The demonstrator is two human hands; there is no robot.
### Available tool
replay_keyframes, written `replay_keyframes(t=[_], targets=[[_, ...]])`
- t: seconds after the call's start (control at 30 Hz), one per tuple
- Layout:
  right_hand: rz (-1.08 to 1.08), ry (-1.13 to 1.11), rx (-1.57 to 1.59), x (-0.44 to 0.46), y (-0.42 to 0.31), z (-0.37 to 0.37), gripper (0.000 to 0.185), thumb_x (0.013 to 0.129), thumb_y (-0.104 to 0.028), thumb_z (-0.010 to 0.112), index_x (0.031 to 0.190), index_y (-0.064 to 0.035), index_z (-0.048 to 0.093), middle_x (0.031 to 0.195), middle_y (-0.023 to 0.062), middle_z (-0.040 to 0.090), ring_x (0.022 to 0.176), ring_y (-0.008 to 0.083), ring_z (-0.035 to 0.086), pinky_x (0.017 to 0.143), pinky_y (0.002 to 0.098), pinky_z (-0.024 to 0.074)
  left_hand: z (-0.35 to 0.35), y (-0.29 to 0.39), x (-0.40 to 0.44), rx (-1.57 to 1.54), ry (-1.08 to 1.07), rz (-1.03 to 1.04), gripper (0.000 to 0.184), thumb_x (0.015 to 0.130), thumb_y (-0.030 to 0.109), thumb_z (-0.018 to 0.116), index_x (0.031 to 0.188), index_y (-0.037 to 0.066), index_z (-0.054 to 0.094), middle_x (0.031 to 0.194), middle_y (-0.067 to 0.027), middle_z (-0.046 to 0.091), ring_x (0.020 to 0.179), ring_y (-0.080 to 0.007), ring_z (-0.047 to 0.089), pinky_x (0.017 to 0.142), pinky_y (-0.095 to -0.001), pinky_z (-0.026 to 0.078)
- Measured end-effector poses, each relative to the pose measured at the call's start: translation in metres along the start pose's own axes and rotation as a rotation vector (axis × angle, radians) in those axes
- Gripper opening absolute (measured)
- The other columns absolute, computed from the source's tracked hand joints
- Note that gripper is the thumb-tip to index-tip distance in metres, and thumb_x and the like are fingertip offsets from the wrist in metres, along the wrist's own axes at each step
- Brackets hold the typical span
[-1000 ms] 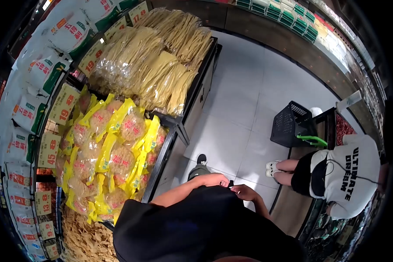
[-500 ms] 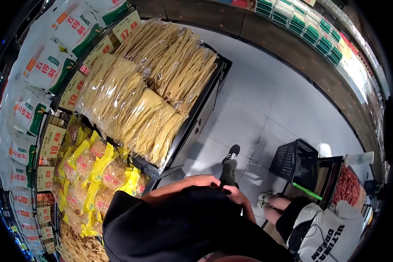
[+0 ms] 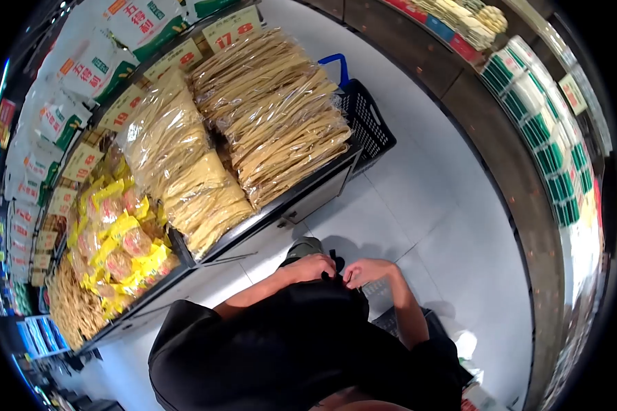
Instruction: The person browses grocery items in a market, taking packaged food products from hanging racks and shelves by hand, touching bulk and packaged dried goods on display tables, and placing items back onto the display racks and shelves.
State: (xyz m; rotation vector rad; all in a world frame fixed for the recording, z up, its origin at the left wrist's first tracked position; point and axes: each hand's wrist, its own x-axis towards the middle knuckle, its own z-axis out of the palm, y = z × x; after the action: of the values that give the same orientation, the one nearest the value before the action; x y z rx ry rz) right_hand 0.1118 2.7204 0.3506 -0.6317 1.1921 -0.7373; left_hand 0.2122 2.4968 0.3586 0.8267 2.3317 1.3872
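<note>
My left hand (image 3: 312,267) and my right hand (image 3: 365,272) are close together in front of my waist, at the hem of my black shirt (image 3: 281,335). Fingers on both hands are curled into a pinch. Between them is a small black piece, like a strap or cord (image 3: 334,262); its exact kind is unclear. Beyond my left hand stands a display bin holding clear bags of long, pale yellow dried sticks (image 3: 281,123). Round, yellow-trimmed packets (image 3: 120,240) lie to the left of these bags.
A black basket with a blue handle (image 3: 367,127) stands at the bin's far end. White flour-like bags (image 3: 89,65) line the left behind price cards (image 3: 233,29). Green-and-white packs (image 3: 548,144) fill the right shelf. Another dark basket (image 3: 432,322) is partly behind my right arm.
The view has turned and shifted, so the bins sit differently and the blue-handled basket shows. The person in the white top has left the view. My hands stay together at my waist.
</note>
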Motion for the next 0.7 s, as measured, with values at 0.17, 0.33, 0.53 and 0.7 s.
replay_keyframes(t=[0.17, 0.33, 0.53, 0.7], targets=[[-0.189, 0.242, 0.02, -0.023, -0.027, -0.107, 0.018, 0.086, -0.016, 0.062, 0.096, -0.0017, 0.062, 0.087, 0.0047, 0.065, 0.078, 0.0118, 0.06, 0.07, 0.026, 0.0489, -0.016, -0.031, 0.042, 0.072, 0.05, -0.109, 0.017, 0.068, 0.018, 0.064, 0.077, 0.003, 0.064, 0.082, -0.0121, 0.064, 0.089, -0.0326, 0.059, 0.074, -0.0397, 0.046], [-0.228, 0.836, 0.11, -0.008, -0.045, -0.195, 0.013, 0.09, -0.01, 0.054, 0.096, -0.0009, 0.061, 0.086, 0.0057, 0.064, 0.074, 0.0128, 0.061, 0.065, 0.0262, 0.0485, -0.058, -0.037, 0.105, -0.117, 0.11, -0.329, 0.018, 0.071, 0.02, 0.064, 0.076, 0.003, 0.063, 0.079, -0.0138, 0.064, 0.081, -0.0348, 0.06, 0.069, -0.0398, 0.047], [-0.322, 0.778, 0.031, -0.026, -0.099, -0.26, 0.014, 0.09, -0.011, 0.055, 0.098, -0.0002, 0.061, 0.084, 0.0055, 0.064, 0.073, 0.0121, 0.06, 0.064, 0.0247, 0.0478, -0.128, -0.076, 0.169, 0.008, 0.027, -0.254, 0.038, 0.078, 0.041, 0.066, 0.071, 0.003, 0.061, 0.067, -0.0153, 0.061, 0.07, -0.0355, 0.059, 0.061, -0.0403, 0.045], [-0.357, 0.864, 0.077, -0.015, -0.144, -0.308, 0.018, 0.09, -0.014, 0.057, 0.098, 0.0007, 0.06, 0.087, 0.0058, 0.065, 0.076, 0.0122, 0.061, 0.068, 0.0243, 0.0482, -0.17, -0.098, 0.169, 0.046, 0.243, -0.346, 0.047, 0.081, 0.045, 0.063, 0.063, 0.003, 0.055, 0.059, -0.0152, 0.055, 0.061, -0.0349, 0.055, 0.057, -0.0403, 0.042]])
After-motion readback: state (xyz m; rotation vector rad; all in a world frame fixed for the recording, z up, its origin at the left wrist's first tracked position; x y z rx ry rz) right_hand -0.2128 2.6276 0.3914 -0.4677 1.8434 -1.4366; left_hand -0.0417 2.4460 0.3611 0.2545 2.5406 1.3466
